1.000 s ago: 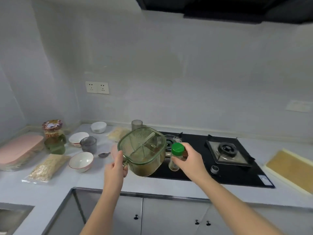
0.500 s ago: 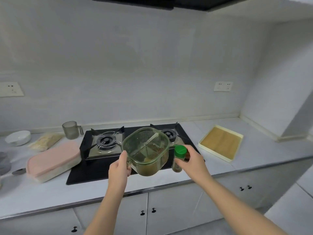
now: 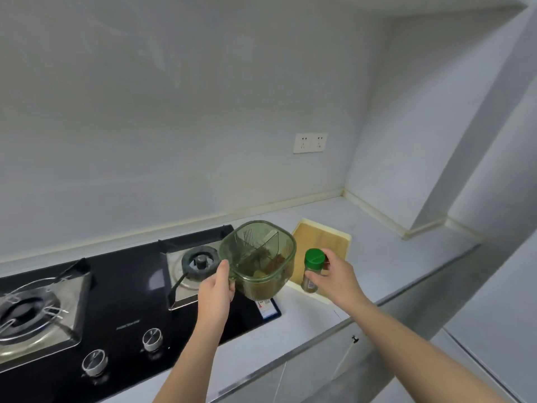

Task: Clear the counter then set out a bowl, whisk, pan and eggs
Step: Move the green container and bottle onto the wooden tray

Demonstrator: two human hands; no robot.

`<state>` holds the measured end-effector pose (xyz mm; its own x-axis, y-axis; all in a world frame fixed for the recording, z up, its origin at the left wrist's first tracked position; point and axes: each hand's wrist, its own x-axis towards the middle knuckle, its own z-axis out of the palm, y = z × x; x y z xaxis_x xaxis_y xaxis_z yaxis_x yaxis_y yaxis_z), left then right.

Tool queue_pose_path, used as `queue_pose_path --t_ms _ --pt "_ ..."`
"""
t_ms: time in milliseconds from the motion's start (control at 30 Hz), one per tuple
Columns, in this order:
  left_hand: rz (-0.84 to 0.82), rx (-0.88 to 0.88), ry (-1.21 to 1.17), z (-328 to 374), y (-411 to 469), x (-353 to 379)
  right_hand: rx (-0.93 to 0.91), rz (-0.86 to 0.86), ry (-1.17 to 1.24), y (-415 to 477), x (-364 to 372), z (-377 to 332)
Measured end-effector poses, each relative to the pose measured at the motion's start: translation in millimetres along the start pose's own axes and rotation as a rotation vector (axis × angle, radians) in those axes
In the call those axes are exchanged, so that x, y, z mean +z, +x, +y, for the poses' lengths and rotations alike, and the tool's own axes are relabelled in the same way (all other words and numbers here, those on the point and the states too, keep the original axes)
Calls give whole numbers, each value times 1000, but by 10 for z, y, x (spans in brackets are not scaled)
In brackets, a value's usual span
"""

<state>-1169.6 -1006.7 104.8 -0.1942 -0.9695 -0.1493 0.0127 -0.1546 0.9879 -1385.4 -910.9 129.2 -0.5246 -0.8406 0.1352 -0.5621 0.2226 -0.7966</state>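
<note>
My left hand [image 3: 216, 289] grips the handle side of a clear green divided container [image 3: 259, 258] and holds it in the air over the right end of the hob. Brownish contents lie in its compartments. My right hand [image 3: 337, 279] holds a small spice jar [image 3: 312, 270] with a green lid, upright, just right of the container and above the near edge of a wooden board. No bowl, whisk, pan or eggs are in view.
A black gas hob [image 3: 122, 301] with two burners and two knobs fills the left of the grey counter [image 3: 386, 257]. A wooden cutting board [image 3: 321, 238] lies right of the hob. A wall socket [image 3: 310, 142] sits above. The counter ends at a corner on the right.
My view has swung right along the counter. Both hands carried the green container and the spice jar rightward, from over the hob's middle to its right end by the wooden board.
</note>
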Motion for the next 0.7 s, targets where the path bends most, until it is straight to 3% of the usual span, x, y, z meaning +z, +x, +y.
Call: queue_pose_path --t_ms 133,367,700 --pt "-31 -37 25 -83 280 467 99 61 -2 412 -190 422" --pt "-30 -109 48 -377 691 1204 177 22 -37 1165 -408 1083" --pt "175 -188 81 -838 1102 2146 216 -157 -167 2429 -669 1902"
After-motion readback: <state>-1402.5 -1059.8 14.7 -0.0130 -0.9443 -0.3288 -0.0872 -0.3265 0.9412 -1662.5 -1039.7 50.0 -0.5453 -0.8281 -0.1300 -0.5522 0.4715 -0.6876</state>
